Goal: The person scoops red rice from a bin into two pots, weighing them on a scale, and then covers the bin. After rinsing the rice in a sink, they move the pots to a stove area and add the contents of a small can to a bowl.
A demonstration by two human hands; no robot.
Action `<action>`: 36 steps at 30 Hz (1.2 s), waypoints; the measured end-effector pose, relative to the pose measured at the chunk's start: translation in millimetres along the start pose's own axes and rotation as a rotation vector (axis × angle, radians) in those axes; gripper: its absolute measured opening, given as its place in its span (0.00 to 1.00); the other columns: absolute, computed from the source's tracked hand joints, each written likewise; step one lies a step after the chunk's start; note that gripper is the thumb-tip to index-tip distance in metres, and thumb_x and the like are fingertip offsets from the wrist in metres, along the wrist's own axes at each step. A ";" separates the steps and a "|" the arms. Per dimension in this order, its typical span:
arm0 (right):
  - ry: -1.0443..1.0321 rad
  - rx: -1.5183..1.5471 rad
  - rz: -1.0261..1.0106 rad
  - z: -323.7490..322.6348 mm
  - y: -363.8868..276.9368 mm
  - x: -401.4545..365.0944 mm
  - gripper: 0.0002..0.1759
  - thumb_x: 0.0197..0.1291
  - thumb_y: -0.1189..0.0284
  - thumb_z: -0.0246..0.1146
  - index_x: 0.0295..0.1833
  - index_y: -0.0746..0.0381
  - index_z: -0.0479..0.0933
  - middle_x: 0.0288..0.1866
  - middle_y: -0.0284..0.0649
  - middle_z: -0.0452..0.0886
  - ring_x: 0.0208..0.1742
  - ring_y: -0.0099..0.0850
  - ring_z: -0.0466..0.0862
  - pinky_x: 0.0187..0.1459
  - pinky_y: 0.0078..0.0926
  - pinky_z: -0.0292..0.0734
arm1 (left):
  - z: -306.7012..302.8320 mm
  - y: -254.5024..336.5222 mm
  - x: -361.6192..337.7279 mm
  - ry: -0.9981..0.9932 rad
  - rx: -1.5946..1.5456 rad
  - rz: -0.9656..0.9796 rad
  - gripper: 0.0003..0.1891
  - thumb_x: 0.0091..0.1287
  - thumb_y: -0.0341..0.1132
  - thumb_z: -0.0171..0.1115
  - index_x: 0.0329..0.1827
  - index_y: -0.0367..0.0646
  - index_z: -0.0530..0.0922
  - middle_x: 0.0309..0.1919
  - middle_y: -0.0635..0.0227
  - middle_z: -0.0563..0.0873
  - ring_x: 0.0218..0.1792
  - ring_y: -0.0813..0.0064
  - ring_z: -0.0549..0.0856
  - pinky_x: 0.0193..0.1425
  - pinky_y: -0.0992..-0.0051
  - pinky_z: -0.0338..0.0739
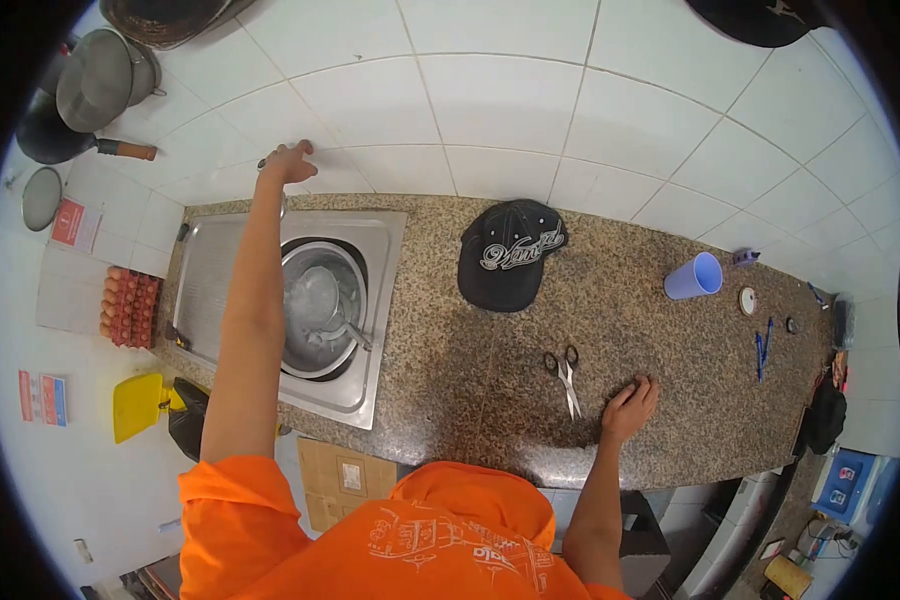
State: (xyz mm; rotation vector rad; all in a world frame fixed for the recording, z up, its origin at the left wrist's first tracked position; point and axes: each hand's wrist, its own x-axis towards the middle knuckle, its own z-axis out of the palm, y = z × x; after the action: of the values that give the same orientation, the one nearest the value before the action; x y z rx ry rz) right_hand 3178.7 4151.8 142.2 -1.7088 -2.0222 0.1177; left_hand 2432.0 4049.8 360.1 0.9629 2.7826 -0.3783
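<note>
My left hand (288, 163) reaches across the sink (385, 300) to the tap (282, 205) by the wall. Its fingers curl around the top of the tap, which they mostly hide. Below, a round metal pot (358, 290) sits in the basin, with water and a smaller handled vessel (315, 300) inside. My right hand (630, 408) rests flat on the granite counter (440, 390), holding nothing. Just left of it lie scissors (568, 382) with black handles, blades slightly apart. A black cap (510, 255) with white lettering is farther back.
Toward the right stand a purple cup (695, 276), a white roll (747, 300) and blue pens (763, 350). Stacked eggs (130, 305) are beyond the drainboard. Pans (55, 130) hang on the left wall. A yellow dustpan (135, 405) is below, and a cardboard box (320, 480) is under the counter.
</note>
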 end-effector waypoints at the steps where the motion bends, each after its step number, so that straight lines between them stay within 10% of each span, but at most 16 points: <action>1: -0.004 0.000 -0.001 0.5 0.1 0.2 0.15 0.70 0.70 0.51 0.58 0.61 0.75 0.69 0.51 0.71 0.71 0.52 0.69 0.70 0.52 0.62 | -1.5 0.2 -0.2 -0.013 -0.009 -0.009 0.33 0.60 0.50 0.67 0.69 0.61 0.69 0.64 0.43 0.74 0.65 0.43 0.76 0.68 0.51 0.72; 36: -0.036 -0.025 0.022 3.3 0.7 -0.3 0.17 0.69 0.68 0.52 0.59 0.61 0.75 0.69 0.50 0.71 0.72 0.51 0.68 0.71 0.50 0.61 | -2.5 -4.8 10.3 -0.061 -0.035 0.001 0.33 0.60 0.49 0.66 0.70 0.58 0.69 0.63 0.43 0.74 0.65 0.43 0.76 0.67 0.51 0.71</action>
State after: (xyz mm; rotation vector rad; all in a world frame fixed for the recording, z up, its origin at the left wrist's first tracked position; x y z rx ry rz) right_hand 3177.9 4152.5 139.0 -1.7568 -2.0393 0.1326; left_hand 2420.8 4052.9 360.8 0.9295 2.7242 -0.3518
